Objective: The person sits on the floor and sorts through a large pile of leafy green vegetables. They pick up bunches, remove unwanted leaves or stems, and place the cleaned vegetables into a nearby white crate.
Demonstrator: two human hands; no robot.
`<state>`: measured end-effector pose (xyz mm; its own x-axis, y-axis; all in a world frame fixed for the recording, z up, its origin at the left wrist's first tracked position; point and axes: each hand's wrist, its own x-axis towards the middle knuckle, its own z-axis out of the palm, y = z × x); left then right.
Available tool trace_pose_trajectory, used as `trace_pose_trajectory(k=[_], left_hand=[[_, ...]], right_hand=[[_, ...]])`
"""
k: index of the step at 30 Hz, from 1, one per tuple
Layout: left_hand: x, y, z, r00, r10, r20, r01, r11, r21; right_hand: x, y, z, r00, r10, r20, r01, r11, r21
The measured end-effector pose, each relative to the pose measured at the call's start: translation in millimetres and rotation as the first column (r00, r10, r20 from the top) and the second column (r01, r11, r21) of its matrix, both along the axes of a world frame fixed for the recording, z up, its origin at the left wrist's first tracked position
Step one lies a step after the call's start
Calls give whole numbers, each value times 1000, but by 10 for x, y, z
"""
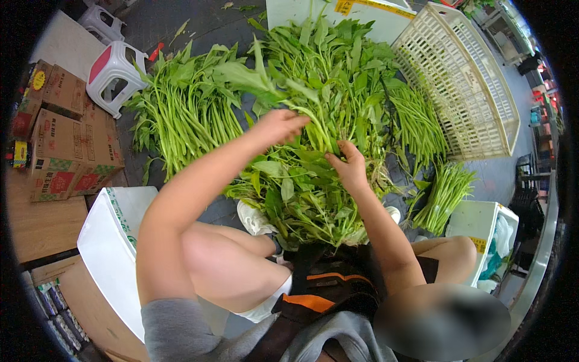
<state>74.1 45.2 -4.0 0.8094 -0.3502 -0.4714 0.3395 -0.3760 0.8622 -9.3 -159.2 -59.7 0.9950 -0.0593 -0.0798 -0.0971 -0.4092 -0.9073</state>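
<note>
A few long green stalks of a leafy vegetable [320,129], which looks like water spinach, are in my right hand [350,165], pinched between thumb and fingers near their lower end. My left hand [282,126] is blurred, its fingers curled against the upper part of the same stalks; whether they grip is unclear. The leafy tops slant up and to the left. Beneath both hands spreads a loose heap of greens [307,194], reaching my shoes. A neater pile with stems aligned [194,122] lies to the left. On the right are more stems [418,124] and a compact bundle [445,197].
A white plastic crate [457,86] stands tilted at the right. White foam boxes are beside my left leg [106,253], beside my right knee [468,221] and beyond the heap [303,11]. Plastic stools [115,74] and cardboard cartons [68,145] are at the left.
</note>
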Motion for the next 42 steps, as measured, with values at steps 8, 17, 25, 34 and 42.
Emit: trace_pose_trajectory(k=[8,17,25,34,42], left_hand=[[-305,-727,186,950,312,10,-288,889,-355],[-545,-785,403,950,297,96,-267,932,-246],[-589,-911,405,886,440,150,-349,843,-409],[-521,-876,518,888,459,26,-376,758,-534],[-156,-580,652,792,584,-179,-439,340,-831]], right_hand=[[-114,-9,250,977,-177,-121,210,685,697],[-322,-234,221,973,-180,-143,229,822,522],[-253,-239,192,889,-291,-354,458,521,720],[-188,23,656,964,-42,263,-17,975,219],[-469,-37,198,973,212,89,-212,977,-11]])
